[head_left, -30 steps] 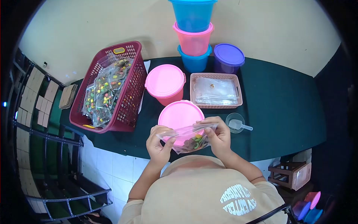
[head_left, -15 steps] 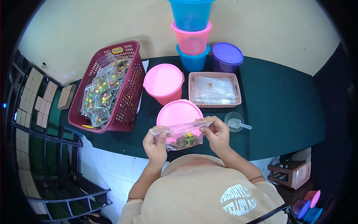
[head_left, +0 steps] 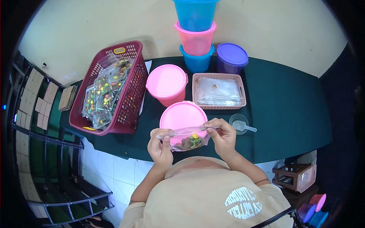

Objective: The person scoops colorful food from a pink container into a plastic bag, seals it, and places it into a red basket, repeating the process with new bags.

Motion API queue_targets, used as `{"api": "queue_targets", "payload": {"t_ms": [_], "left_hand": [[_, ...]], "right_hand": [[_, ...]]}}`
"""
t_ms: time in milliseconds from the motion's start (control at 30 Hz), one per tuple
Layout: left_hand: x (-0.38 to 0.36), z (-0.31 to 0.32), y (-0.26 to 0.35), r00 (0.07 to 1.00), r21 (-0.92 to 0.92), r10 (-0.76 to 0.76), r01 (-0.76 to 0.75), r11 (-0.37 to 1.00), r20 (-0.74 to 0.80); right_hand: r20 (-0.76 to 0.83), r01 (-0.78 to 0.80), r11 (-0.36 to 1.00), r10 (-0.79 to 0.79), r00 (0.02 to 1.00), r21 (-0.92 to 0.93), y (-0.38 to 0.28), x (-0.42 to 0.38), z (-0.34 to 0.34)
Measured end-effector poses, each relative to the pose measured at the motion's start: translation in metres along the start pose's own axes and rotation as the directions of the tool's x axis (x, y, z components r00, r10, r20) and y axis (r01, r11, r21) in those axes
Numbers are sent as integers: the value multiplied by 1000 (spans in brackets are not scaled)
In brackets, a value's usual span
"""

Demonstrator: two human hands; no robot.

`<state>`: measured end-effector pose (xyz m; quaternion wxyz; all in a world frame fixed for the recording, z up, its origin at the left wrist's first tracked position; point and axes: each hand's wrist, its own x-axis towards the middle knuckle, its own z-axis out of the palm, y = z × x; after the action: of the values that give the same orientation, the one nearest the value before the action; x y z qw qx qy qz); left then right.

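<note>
On the dark green table [head_left: 289, 110] in front of us we count two pink lidded tubs, one pink tub [head_left: 167, 84] farther back and a second pink tub [head_left: 181, 114] just behind our hands, partly covered by what we hold. Against the wall stands a stack of three tubs [head_left: 195, 34], blue on pink on blue, with one purple lidded tub [head_left: 231, 59] just beside it on the right. A pink tray [head_left: 219, 91] of empty clear bags lies between the purple tub and our hands, and one small clear cup with a scoop [head_left: 240, 124] sits near our right hand, not touching it. To the left a maroon basket [head_left: 131, 98] holds a heap of filled candy bags, too many and too overlapped to count. We hold one small clear zip bag [head_left: 187, 138] of mixed coloured candies above the near table edge, in front of the nearer pink tub. Our left hand [head_left: 159, 146] pinches the bag's left top corner between thumb and fingers, closed on it; our right hand [head_left: 222, 136] grips the right end of the top strip the same way. Both forearms come up from below, wrists bent inward, so the bag's top edge is stretched roughly level between the two hands.
</note>
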<state>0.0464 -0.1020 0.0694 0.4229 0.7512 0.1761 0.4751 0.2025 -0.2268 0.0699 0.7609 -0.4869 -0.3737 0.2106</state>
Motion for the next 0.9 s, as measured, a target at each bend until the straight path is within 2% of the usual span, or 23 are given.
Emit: {"api": "queue_targets", "payload": {"t_ms": [67,133,233,333,367,433,567,633,733,833,900], "left_hand": [[1,0,1,1000,-5,11,-11,1000,-5],[4,1,4,994,71,112,-113,991,17],[3,0,5,991,140,126,-130,982,37],[5,1,9,984,163,174,-179,970,46],[5,1,8,984,164,173,-178,970,45],[3,3,6,995,96,94,-92,991,-18],[1,8,4,1000,28,4,-3,1000,-7],[1,13,4,997,-68,-27,22,997,-75],[8,14,9,999,31,46,-46,998,14],[3,14,5,1000,-26,-15,15,1000,-21],[2,12,5,1000,-39,9,-10,999,-8]], "right_hand": [[-7,-4,1000,4,1000,-14,2,0,-1],[-25,80,994,-82,996,-80,6,0,-2],[-4,65,982,-66,998,-178,1,0,-3],[-9,59,994,-61,998,-91,3,1,-1],[-8,59,994,-60,998,-90,3,2,-2],[14,-94,995,94,995,13,2,3,-2],[66,-43,999,41,997,31,4,7,0],[73,-15,1000,14,997,9,3,9,1],[67,-21,1000,21,998,0,2,9,1],[104,-44,999,44,994,1,5,7,-2],[98,-5,1000,7,995,-30,3,5,-1]]}}
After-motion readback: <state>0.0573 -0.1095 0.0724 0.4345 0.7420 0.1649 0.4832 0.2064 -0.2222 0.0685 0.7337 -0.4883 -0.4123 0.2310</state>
